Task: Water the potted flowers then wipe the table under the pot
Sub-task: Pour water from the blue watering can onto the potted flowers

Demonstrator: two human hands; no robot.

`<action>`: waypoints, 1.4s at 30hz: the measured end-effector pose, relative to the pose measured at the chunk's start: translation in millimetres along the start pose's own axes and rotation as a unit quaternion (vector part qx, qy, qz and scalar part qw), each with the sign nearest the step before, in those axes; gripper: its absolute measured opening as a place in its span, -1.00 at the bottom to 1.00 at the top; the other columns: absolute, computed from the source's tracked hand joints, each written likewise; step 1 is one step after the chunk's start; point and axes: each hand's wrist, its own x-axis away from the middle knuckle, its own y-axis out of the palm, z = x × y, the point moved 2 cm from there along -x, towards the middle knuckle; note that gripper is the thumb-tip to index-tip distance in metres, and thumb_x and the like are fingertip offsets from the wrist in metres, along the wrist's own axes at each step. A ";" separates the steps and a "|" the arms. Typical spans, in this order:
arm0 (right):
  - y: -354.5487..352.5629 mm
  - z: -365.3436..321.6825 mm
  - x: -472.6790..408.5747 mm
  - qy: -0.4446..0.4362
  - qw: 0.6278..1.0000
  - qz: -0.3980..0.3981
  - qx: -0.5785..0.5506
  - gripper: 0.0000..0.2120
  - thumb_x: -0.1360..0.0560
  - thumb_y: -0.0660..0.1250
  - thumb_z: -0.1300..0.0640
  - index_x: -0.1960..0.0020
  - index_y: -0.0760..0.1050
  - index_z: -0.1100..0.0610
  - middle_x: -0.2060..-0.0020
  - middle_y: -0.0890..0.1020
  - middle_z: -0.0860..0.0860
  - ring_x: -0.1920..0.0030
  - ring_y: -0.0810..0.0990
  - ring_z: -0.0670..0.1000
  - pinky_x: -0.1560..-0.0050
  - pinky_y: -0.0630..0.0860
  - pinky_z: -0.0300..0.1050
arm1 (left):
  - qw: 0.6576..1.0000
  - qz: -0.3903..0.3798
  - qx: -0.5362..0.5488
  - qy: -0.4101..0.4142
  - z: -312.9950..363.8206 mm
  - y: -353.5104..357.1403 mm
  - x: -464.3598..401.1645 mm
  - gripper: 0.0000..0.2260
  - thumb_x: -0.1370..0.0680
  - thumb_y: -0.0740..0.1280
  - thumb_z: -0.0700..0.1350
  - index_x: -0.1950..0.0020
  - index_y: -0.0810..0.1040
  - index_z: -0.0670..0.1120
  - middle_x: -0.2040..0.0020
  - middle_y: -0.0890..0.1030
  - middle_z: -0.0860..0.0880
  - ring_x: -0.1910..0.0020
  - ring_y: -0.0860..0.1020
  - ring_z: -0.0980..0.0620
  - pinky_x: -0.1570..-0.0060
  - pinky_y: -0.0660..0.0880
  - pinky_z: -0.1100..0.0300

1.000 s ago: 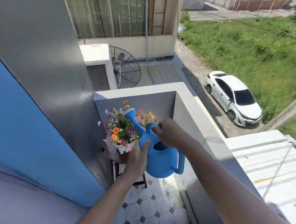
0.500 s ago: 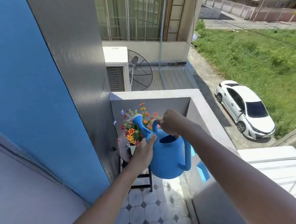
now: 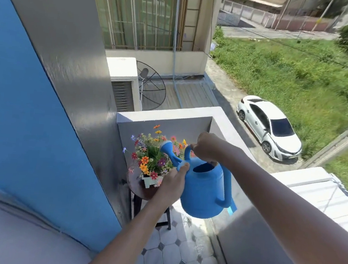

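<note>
A blue watering can (image 3: pixel 204 190) hangs in the air over the balcony corner, its spout head (image 3: pixel 166 147) pointing into the flowers. My right hand (image 3: pixel 206 148) is closed on the can's top handle. My left hand (image 3: pixel 173 184) presses against the can's left side, thumb at the base of the spout. The colourful flowers (image 3: pixel 152 153) stand in a pale green pot (image 3: pixel 150 180) on a small round dark table (image 3: pixel 140 189). The can and my left hand hide the table's right part.
A blue and grey wall (image 3: pixel 67 79) closes the left side. A grey parapet (image 3: pixel 233 233) runs along the right and the far end of the narrow balcony. The tiled floor (image 3: pixel 178 253) looks wet. Below, a white car (image 3: pixel 269 127) stands beside grass.
The view has shifted, so the can and flowers sit further right and lower in the frame. Both hands keep their hold on the can, whose spout stays over the flowers.
</note>
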 end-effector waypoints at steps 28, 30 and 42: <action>-9.8 1.8 -9.5 -0.025 0.999 0.015 0.046 -0.72 -0.60 0.25 0.12 0.26 0.41 0.21 0.32 0.55 0.13 0.46 0.47 0.04 0.45 0.42 -0.16 | 0.999 -0.015 -0.030 0.014 3.7 -2.2 -7.4 -0.40 -0.54 -0.03 0.36 -0.06 0.58 -0.06 0.04 0.64 -0.13 0.14 0.58 0.01 0.20 0.40 0.12; -8.1 -5.1 -7.8 -0.035 0.998 0.015 0.048 -0.68 -0.60 0.25 0.12 0.32 0.36 0.16 0.36 0.49 0.09 0.45 0.44 0.02 0.45 0.42 -0.15 | 0.999 -0.006 -0.031 0.018 2.7 -9.7 -6.7 -0.40 -0.54 -0.03 0.36 -0.04 0.59 -0.06 0.05 0.65 -0.12 0.11 0.59 -0.02 0.17 0.42 0.10; -12.6 7.8 11.1 -0.019 0.998 0.013 0.065 -0.67 -0.60 0.24 0.14 0.32 0.35 0.15 0.23 0.55 0.17 0.47 0.43 0.02 0.47 0.38 -0.16 | 0.999 -0.026 -0.045 0.006 7.5 -0.1 -1.7 -0.42 -0.55 0.00 0.34 -0.03 0.57 -0.08 0.12 0.61 -0.05 0.21 0.53 0.06 0.27 0.35 0.14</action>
